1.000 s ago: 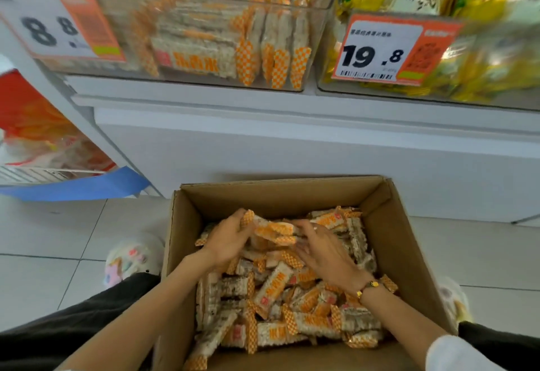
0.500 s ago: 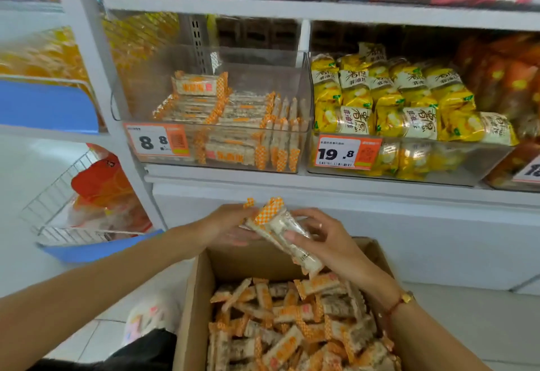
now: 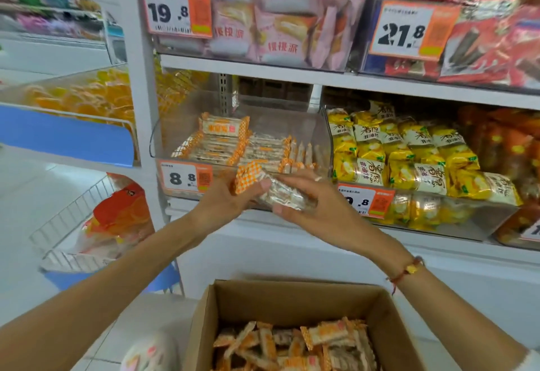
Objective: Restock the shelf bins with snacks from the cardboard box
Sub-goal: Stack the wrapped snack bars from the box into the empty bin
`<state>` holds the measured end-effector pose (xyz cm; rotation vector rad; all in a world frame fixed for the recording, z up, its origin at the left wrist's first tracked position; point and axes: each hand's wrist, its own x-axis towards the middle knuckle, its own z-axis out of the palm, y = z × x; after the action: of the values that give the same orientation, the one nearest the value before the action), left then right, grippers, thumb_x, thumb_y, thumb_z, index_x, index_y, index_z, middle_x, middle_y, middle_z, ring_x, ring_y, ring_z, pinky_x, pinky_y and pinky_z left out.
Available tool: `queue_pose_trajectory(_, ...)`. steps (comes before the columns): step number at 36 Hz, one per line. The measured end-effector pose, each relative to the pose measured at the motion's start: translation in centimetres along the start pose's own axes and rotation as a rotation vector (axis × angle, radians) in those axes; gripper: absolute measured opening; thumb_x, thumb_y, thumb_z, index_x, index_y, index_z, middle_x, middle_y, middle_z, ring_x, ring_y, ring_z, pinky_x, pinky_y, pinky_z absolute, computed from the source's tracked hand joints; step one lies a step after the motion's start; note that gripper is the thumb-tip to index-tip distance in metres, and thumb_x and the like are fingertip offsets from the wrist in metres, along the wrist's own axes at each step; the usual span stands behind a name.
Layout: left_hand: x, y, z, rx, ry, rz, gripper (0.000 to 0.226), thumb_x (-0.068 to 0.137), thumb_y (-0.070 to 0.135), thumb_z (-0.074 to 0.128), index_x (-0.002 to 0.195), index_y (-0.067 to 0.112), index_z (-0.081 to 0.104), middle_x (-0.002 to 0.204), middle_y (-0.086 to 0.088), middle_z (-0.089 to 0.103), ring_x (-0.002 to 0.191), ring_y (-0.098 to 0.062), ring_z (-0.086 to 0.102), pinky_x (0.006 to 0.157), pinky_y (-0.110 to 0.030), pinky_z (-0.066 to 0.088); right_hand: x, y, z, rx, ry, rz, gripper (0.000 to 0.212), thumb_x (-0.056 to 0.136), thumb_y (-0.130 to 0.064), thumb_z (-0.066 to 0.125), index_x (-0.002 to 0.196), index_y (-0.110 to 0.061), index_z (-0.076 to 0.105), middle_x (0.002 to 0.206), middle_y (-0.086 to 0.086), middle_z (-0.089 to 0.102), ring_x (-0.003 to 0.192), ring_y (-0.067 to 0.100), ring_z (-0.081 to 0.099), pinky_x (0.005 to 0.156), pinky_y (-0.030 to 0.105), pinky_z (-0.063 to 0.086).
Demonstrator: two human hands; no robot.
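Both hands are up at the shelf, sharing one small bundle of snack bars [image 3: 274,188]. The left hand [image 3: 230,198] curls round the orange-checked end, thumb on top; the right hand [image 3: 312,204] pinches the clear end, thumb beneath and fingers over. The bundle sits just in front of the clear bin [image 3: 318,137], at its front lip beside the 8.8 price tag [image 3: 185,178]. That bin holds rows of the same orange-and-white bars, filled only low down. The neighbouring bin [image 3: 482,221] to the right is heaped with yellow packets. Above, one bin holds pink packets [image 3: 271,17] and another red ones [image 3: 491,37]. Below the arms, the open cardboard box [image 3: 292,297] on the floor has loose bars piled in it. Off to the left a wire basket [image 3: 70,224] carries orange bags.
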<state>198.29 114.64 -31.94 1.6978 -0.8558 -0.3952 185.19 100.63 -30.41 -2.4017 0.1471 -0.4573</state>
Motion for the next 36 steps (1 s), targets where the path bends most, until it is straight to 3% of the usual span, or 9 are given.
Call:
queue_pose_trajectory(4,1.6,0.5,-2.6,-0.064,0.088,0.055,0.044,0.066,0.057,0.063,0.095,0.025,0.065,0.084,0.013,0.073,0.082,-0.009,0.07,0.08,-0.032,0.058,3.5,-1.5,-1.7,-0.177,-0.189,-0.071,0.068,0.086,-0.04,0.069,0.144,-0.032,0.036,0.145,-0.011,0.039,0.133,0.008,0.034,0.11,0.023,0.026)
queue_pose_trajectory(8,2.5,1.0,-5.6,0.038,0.11,0.16,0.014,0.078,0.038,0.062,0.085,0.027,0.059,0.062,0.021,0.066,0.06,0.009,0.062,0.055,-0.008,0.045,7.0,-3.2,-3.1,0.039,-0.469,0.0,0.066,0.083,-0.043,0.063,0.142,-0.042,0.033,0.14,-0.025,0.036,0.126,-0.005,0.036,0.097,0.01,0.034)
queue_pose_trajectory(13,3.7,0.6,-7.9,0.05,0.202,0.206,0.011,0.089,0.026,0.06,0.078,0.026,0.055,0.049,0.024,0.059,0.05,0.006,0.058,0.042,-0.007,0.039,10.9,-3.4,-1.6,0.077,-0.354,-0.073,0.055,0.087,-0.035,0.066,0.138,-0.039,0.045,0.139,-0.024,0.042,0.129,0.0,0.04,0.096,0.01,0.035)
queue_pose_trajectory(18,5.9,-0.2,-9.6,-0.013,0.294,0.233,0.046,0.072,0.066,0.067,0.077,0.021,0.06,0.062,0.008,0.061,0.064,-0.014,0.057,0.064,-0.033,0.051,14.1,-2.5,0.5,0.193,-0.159,-0.134,0.045,0.076,-0.045,0.074,0.118,-0.047,0.058,0.132,-0.016,0.055,0.126,0.005,0.047,0.104,0.027,0.038)
queue_pose_trajectory(20,6.4,-0.4,-9.7,0.005,0.36,0.244,0.052,0.073,0.066,0.065,0.086,0.016,0.062,0.066,0.013,0.061,0.06,-0.005,0.056,0.062,-0.026,0.048,15.3,-2.0,1.3,0.234,-0.105,-0.121,0.04,0.073,-0.051,0.075,0.109,-0.053,0.06,0.128,-0.013,0.058,0.124,0.004,0.049,0.102,0.03,0.04)
queue_pose_trajectory(23,6.7,-1.5,-10.1,0.2,0.719,0.249,0.059,0.068,0.071,0.064,0.111,0.03,0.061,0.093,0.023,0.064,0.084,0.002,0.059,0.071,-0.019,0.045,17.4,-0.7,2.4,0.243,-0.061,-0.107,0.032,0.08,-0.037,0.074,0.101,-0.056,0.059,0.125,-0.014,0.059,0.118,0.002,0.051,0.096,0.028,0.042)
queue_pose_trajectory(26,7.0,-3.4,-11.3,0.467,1.0,0.28,0.062,0.081,0.06,0.062,0.13,0.024,0.05,0.126,0.007,0.053,0.115,-0.012,0.045,0.088,-0.028,0.037,20.4,1.3,3.1,0.132,-0.004,-0.062,0.034,0.08,-0.033,0.075,0.106,-0.047,0.059,0.126,-0.008,0.059,0.114,0.007,0.052,0.096,0.027,0.042)
queue_pose_trajectory(30,7.8,-6.4,-12.4,0.622,0.863,0.273,0.065,0.096,0.044,0.043,0.15,0.012,0.024,0.157,-0.004,0.024,0.14,-0.021,0.025,0.107,-0.043,0.031,24.7,4.0,4.5,-0.077,0.003,0.016,0.048,0.078,-0.035,0.077,0.118,-0.038,0.052,0.135,-0.001,0.054,0.121,0.012,0.051,0.09,0.023,0.04)
queue_pose_trajectory(36,8.3,-7.9,-12.0,0.706,0.779,0.324,0.071,0.095,0.036,0.039,0.154,0.013,0.007,0.162,0.0,0.001,0.141,0.002,0.001,0.11,-0.025,0.019,28.3,5.6,7.6,-0.241,-0.042,0.014,0.055,0.078,-0.042,0.076,0.126,-0.027,0.054,0.137,0.001,0.054,0.127,0.019,0.049,0.1,0.034,0.043)
